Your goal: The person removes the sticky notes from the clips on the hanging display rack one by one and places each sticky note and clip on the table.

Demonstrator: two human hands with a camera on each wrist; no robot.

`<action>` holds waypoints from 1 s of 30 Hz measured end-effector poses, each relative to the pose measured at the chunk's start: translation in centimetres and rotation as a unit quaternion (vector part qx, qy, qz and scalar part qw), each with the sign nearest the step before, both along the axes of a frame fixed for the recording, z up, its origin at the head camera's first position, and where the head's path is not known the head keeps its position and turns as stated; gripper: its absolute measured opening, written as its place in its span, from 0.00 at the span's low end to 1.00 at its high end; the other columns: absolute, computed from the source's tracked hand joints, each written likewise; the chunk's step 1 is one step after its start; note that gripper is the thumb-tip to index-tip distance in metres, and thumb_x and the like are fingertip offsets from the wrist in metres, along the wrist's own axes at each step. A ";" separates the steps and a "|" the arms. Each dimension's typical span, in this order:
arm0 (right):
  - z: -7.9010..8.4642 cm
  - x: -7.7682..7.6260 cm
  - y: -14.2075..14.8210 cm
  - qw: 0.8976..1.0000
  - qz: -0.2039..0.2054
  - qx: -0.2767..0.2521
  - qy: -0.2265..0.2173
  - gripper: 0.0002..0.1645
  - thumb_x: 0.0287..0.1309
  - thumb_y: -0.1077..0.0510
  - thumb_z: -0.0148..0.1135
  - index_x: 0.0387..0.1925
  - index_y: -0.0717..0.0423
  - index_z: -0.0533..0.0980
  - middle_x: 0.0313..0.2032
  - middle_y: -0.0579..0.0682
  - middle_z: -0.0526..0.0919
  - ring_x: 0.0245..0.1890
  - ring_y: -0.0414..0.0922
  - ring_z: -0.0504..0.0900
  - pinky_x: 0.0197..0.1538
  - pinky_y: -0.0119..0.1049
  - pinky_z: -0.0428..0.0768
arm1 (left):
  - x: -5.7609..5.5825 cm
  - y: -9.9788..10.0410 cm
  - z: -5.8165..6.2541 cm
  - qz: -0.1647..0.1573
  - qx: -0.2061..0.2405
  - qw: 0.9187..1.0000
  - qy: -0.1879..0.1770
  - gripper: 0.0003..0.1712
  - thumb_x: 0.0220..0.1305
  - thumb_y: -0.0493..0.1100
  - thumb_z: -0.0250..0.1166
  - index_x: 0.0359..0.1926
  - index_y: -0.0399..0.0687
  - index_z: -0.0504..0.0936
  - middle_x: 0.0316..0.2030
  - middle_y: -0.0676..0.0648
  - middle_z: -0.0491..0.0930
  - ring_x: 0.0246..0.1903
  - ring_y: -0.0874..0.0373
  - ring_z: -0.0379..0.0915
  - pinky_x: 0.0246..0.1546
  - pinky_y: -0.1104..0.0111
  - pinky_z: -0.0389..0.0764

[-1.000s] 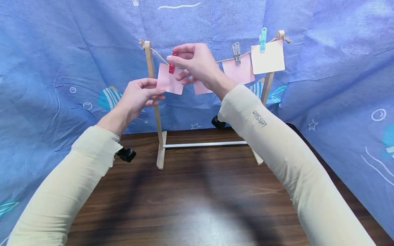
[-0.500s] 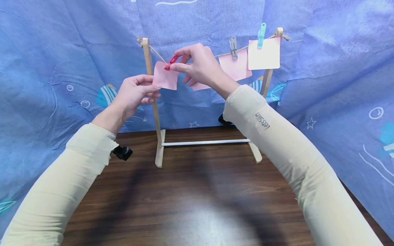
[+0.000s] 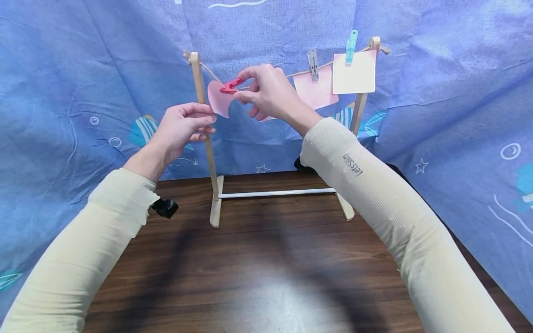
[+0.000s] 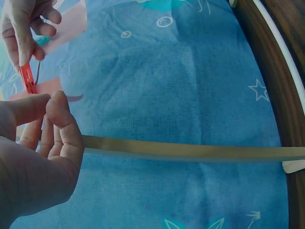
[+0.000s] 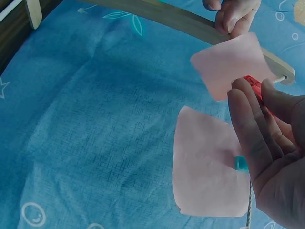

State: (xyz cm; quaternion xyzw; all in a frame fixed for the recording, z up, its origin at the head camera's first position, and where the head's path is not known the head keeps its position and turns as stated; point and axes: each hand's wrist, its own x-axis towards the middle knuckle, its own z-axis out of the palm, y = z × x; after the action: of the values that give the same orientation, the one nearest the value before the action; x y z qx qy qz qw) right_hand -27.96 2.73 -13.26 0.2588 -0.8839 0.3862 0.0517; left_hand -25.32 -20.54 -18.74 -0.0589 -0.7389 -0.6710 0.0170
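Observation:
My left hand (image 3: 185,124) pinches the lower left edge of a small pink paper note (image 3: 218,101) beside the rack's left post. The note is bent into a curve in the head view. My right hand (image 3: 270,95) pinches a red clothespin (image 3: 230,87) by its handle end, between thumb and fingers. The clothespin tilts, with its nose at the note's upper part by the rope (image 3: 211,71). Whether its nose grips the paper is too small to tell. In the right wrist view the fingers partly cover the red clothespin (image 5: 254,85).
A second pink note (image 5: 209,167) with a teal clip hangs on the rope, mostly behind my right hand in the head view. Further right hang a pink note (image 3: 315,90) with a grey clothespin (image 3: 313,65) and a pale note (image 3: 354,74) with a turquoise clothespin (image 3: 351,48).
The red clothespin has swung from nearly upright to a flatter tilt in my right hand. The pink note has gone from flat to curled. My left hand keeps hold of its edge.

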 end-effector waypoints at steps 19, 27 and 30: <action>-0.7 -0.5 0.6 1.000 0.015 -0.019 -0.016 0.26 0.73 0.47 0.56 0.69 0.46 0.70 0.41 0.50 0.87 0.29 0.47 0.89 0.31 0.39 0.88 | 0.1 0.0 -0.2 -0.001 0.011 1.000 0.011 0.21 0.65 0.50 0.71 0.50 0.40 0.80 0.40 0.47 0.87 0.34 0.56 0.88 0.34 0.68 0.87; -1.1 -0.7 0.6 0.998 0.026 -0.048 -0.015 0.24 0.73 0.47 0.56 0.65 0.49 0.71 0.42 0.49 0.86 0.29 0.48 0.89 0.32 0.40 0.88 | -0.1 -0.2 -0.3 0.008 -0.010 1.000 0.005 0.19 0.65 0.49 0.71 0.46 0.39 0.79 0.39 0.48 0.86 0.33 0.58 0.87 0.34 0.68 0.87; -1.3 -0.8 0.6 0.998 0.025 -0.060 -0.020 0.24 0.73 0.47 0.56 0.65 0.49 0.71 0.44 0.48 0.86 0.29 0.48 0.89 0.33 0.41 0.88 | -0.3 -0.2 -0.3 0.008 -0.016 1.000 0.003 0.19 0.65 0.49 0.71 0.46 0.39 0.79 0.39 0.48 0.85 0.34 0.58 0.87 0.35 0.68 0.87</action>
State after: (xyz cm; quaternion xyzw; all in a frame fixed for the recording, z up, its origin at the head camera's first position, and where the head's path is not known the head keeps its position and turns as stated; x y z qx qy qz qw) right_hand -28.79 3.33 -14.52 0.2700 -0.8531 0.4446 0.0400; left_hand -25.58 -20.74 -19.07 -0.0554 -0.7498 -0.6590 0.0236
